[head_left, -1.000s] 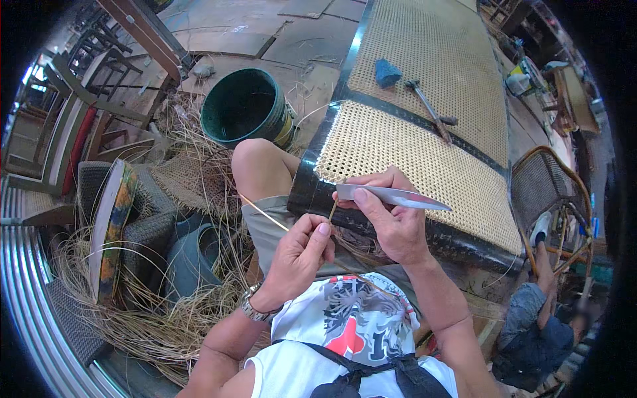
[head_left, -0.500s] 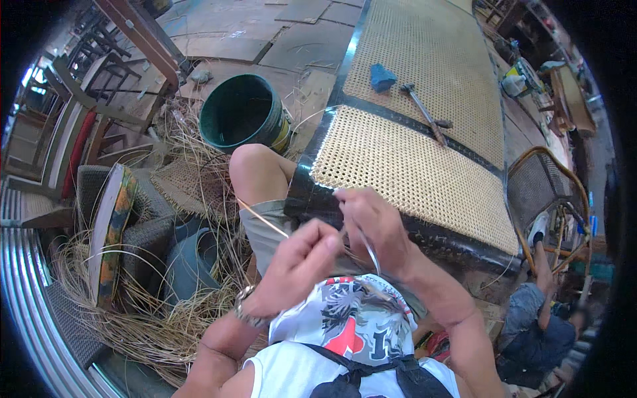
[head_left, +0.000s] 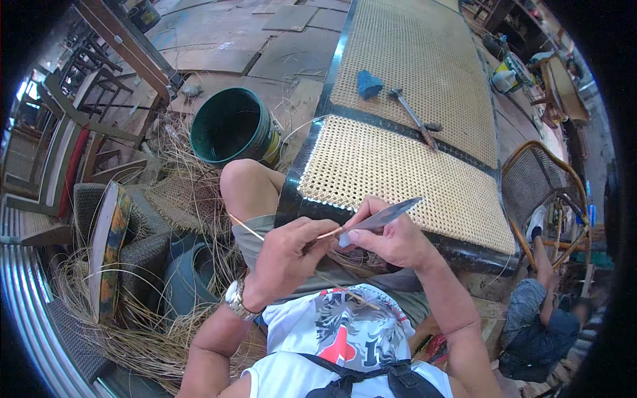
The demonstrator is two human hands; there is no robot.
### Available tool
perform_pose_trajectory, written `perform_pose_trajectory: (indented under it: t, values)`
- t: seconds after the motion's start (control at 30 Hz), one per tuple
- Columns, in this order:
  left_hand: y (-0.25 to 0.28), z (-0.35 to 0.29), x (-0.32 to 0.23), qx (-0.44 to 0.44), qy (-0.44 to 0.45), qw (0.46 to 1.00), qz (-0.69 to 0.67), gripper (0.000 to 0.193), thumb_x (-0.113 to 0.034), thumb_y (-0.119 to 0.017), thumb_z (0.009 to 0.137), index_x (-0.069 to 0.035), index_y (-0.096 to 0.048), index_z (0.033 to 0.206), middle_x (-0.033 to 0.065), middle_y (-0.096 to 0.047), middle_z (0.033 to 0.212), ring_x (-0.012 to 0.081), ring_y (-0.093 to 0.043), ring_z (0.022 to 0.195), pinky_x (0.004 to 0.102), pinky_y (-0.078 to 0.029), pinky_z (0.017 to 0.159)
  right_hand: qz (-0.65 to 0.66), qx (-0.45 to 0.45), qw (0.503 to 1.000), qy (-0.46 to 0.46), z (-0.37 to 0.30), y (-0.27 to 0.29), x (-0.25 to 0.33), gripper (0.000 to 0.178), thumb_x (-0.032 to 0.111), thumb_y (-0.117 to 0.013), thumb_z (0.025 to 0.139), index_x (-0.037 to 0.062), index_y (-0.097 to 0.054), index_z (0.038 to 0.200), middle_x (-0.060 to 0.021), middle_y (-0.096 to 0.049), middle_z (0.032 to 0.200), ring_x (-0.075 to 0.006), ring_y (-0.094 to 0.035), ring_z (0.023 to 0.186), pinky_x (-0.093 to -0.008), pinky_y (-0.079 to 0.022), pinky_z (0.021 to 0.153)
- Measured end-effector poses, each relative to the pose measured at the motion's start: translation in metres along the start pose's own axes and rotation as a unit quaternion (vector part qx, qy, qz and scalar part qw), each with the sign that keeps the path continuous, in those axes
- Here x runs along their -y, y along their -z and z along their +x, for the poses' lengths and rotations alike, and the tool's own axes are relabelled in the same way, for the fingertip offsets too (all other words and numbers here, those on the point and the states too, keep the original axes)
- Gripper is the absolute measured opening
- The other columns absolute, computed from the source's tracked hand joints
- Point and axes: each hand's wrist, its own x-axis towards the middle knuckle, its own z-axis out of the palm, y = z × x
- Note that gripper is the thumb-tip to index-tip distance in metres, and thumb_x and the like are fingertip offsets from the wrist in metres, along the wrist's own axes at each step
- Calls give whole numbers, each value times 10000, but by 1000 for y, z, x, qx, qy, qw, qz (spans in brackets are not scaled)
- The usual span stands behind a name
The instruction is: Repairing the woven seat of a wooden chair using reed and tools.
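In my closed left hand (head_left: 290,255) is a thin rattan strip (head_left: 245,226), its tail sticking out to the left. The strip's other end reaches toward my right hand (head_left: 398,240). That hand is closed around a knife (head_left: 393,212), whose pale blade points up and right, its lower part against the strip's tip. Just beyond both hands lies a woven cane panel (head_left: 398,172) in a black frame (head_left: 434,244). A hammer (head_left: 415,114) and a crumpled blue cloth (head_left: 369,85) rest on the caning.
A dark green bucket (head_left: 229,126) stands left of the panel. Loose rattan strands (head_left: 152,338) heap up around grey wicker pieces (head_left: 136,255) on the left. At right are a rattan chair (head_left: 531,176) and a seated person (head_left: 539,331).
The knife now shows clearly, its blade turned up and right. My hands have levelled out, with the strip and blade brought together between them. The whole view has shifted slightly.
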Motion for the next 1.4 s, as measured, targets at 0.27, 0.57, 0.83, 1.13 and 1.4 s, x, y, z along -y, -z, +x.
perform_pose_trajectory:
  t: [0.27, 0.57, 0.83, 1.13, 1.4]
  values:
    - [-3, 7, 6, -54, 139, 987, -62, 112, -87, -702, 948, 7, -663, 995, 95, -709, 915, 94, -619, 737, 259, -493, 636, 48, -30, 998, 33, 16, 9, -13, 265, 144, -430, 1078, -15, -587, 1220, -93, -675, 1075, -149, -656, 980, -325, -513, 943]
    - [-48, 25, 22, -225, 83, 934, -264, 62, -54, -626, 1003, -10, -621, 1047, 25, -633, 997, 59, -571, 867, 199, -464, 773, 262, -140, 951, -85, 25, -20, -31, 127, 130, -682, 981, 67, -709, 1088, 36, -630, 821, -7, -468, 597, -186, -351, 508]
    - [-54, 18, 27, -254, -66, 965, -13, 141, 5, -705, 907, -20, -642, 1031, 137, -636, 1029, 243, -653, 862, 323, -544, 701, 429, -158, 873, -171, 33, -30, -25, 140, 241, -734, 942, 117, -680, 904, 65, -580, 722, -38, -442, 530, -192, -353, 485]
    - [-55, 19, 38, -311, -143, 935, 86, 269, 18, -753, 852, -37, -632, 1086, 143, -631, 1075, 272, -661, 888, 347, -569, 696, 521, -88, 826, -195, 30, -35, -13, 163, 226, -668, 987, 98, -651, 1085, 49, -606, 797, -23, -436, 546, -193, -345, 503]
    - [-27, 21, 37, -165, -97, 981, -29, 363, -11, -777, 838, -38, -613, 1160, 155, -651, 1063, 283, -663, 920, 351, -558, 760, 421, -85, 886, -174, 35, -19, -17, 83, 153, -701, 964, 81, -696, 1005, 38, -626, 808, -35, -453, 583, -186, -349, 532]
